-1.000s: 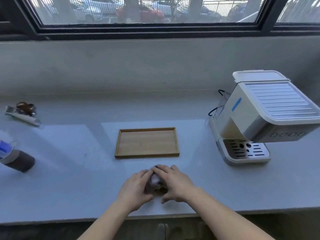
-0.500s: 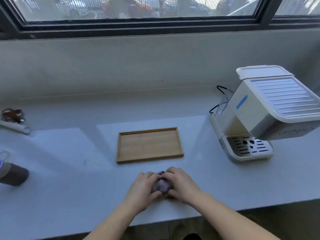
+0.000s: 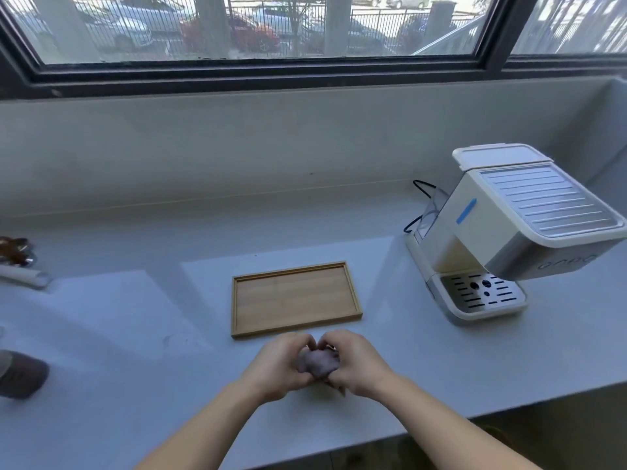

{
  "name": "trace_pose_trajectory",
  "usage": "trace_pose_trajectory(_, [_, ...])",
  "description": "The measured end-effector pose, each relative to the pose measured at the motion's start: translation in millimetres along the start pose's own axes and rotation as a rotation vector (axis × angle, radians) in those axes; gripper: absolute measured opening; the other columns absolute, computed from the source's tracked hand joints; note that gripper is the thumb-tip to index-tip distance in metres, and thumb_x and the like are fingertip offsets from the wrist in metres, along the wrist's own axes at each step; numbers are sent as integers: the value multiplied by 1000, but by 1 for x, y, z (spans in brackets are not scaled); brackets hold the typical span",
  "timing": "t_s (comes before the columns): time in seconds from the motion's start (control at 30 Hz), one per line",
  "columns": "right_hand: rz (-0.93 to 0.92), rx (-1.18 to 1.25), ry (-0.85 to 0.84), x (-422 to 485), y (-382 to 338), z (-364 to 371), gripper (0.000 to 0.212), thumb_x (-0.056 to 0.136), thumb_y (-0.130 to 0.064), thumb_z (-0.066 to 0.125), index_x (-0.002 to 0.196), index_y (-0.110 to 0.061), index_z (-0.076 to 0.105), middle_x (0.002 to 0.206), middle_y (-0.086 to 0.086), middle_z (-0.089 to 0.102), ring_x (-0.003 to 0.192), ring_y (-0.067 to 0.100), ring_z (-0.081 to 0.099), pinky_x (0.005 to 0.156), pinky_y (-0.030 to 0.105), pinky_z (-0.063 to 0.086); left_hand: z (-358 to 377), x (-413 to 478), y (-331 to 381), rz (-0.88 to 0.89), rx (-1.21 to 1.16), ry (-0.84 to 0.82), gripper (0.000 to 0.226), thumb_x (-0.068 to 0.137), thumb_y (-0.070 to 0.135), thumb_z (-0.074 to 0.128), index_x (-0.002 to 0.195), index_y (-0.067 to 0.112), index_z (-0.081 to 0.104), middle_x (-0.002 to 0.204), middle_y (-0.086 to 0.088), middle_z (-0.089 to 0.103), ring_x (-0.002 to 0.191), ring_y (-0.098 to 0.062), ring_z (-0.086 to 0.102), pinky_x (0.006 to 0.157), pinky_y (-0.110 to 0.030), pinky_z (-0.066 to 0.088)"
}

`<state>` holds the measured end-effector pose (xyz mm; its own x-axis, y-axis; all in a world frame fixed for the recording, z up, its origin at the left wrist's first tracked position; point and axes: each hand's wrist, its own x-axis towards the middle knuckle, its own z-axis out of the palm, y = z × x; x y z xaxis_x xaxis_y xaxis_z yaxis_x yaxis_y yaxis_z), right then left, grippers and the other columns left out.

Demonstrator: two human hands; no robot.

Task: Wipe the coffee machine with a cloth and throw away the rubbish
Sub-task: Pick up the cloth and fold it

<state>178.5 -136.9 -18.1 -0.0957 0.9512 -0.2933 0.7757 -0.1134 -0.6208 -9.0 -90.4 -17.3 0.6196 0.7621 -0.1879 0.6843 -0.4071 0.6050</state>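
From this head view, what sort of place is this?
Probably an office or café coffee corner: a coffee machine and wooden tray stand on a pale counter beneath a window facing parked cars.

The cloth point(image 3: 318, 362) is a small greyish-purple wad, bunched into a ball; it is low over the near part of the counter point(image 3: 135, 334), cupped between the left hand point(image 3: 278, 366) and the right hand point(image 3: 359, 362), whose curled fingers close round its sides so only its top shows; whether it touches the counter cannot be told. The coffee machine point(image 3: 509, 232) stands upright at the counter's right, well apart from the cloth; cream body, ribbed silver top, white lid point(image 3: 498, 156) shut, slotted drip tray point(image 3: 481, 295) at its base.
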Motion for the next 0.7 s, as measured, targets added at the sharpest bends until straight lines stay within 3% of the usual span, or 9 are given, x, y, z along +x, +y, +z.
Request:
trace_pose_trajectory(0.1, [-46, 4, 25, 11, -17, -16, 37, 59, -12, 69, 93, -25, 63, 92, -3, 64, 83, 17, 61, 66, 33, 52, -19, 5, 0, 21, -9, 58, 43, 65, 54, 75, 96, 31, 57, 87, 13, 62, 78, -8, 55, 63, -29, 45])
trace_pose_trajectory(0.23, [-87, 56, 38, 27, -37, -31, 32, 60, -5, 67, 84, -24, 57, 87, -1, 61, 76, 21, 60, 53, 43, 53, -43, 15, -5, 21, 0, 117, 39, 66, 50, 77, 93, 31, 55, 86, 10, 62, 77, -10, 55, 63, -32, 48])
trace_pose_trajectory(0.37, [-153, 24, 61, 48, -53, -41, 33, 62, -2, 68, 80, -24, 51, 85, -1, 54, 73, 22, 58, 52, 49, 53, -64, 27, -11, 16, 28, 157, 38, 66, 44, 79, 92, 30, 55, 87, 10, 63, 80, -11, 56, 65, -33, 50])
trace_pose_trajectory(0.5, [-190, 3, 103, 72, -58, -47, 28, 65, -5, 67, 80, -24, 53, 85, -4, 54, 79, 20, 56, 59, 44, 53, -77, 42, -15, 1, 12, 199, 34, 67, 41, 76, 90, 25, 56, 89, 6, 65, 84, -14, 59, 70, -35, 51])
trace_pose_trajectory(0.6, [-193, -21, 104, 90, -58, -51, 26, 70, -12, 73, 93, -18, 62, 95, 2, 57, 87, 21, 57, 73, 36, 50, -84, 54, -18, 2, 31, 209, 37, 69, 38, 78, 94, 21, 58, 93, 1, 64, 89, -17, 58, 73, -31, 46])
trace_pose_trajectory(0.7, [-178, -80, 117, 104, -56, -57, 31, 71, -14, 73, 99, -16, 63, 95, 2, 55, 86, 20, 55, 68, 28, 40, -90, 67, -20, -33, 42, 207, 39, 69, 36, 79, 98, 21, 57, 94, 0, 63, 89, -18, 58, 73, -34, 46])
